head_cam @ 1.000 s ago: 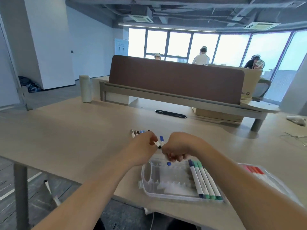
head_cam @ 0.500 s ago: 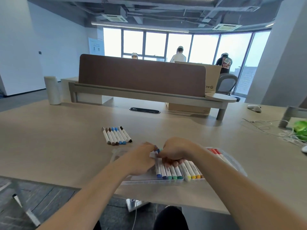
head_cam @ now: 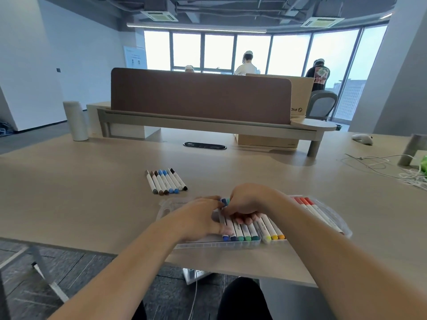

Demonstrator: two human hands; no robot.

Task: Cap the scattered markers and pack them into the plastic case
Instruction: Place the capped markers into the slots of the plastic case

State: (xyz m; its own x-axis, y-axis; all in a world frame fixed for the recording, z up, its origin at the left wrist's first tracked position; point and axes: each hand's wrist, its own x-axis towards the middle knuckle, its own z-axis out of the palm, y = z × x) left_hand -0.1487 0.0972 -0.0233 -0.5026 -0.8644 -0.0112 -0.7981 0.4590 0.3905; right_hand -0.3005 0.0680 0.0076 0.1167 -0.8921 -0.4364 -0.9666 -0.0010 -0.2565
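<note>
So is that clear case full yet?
Partly filled: the plastic case holds blue and green markers, its visible left end bare; a row of loose markers lies on the table outside.

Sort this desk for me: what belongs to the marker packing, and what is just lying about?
Job: plastic case, packed markers, loose markers, red markers, left hand, right hand.
Lying about: white cylinder, cardboard box, cables.
</note>
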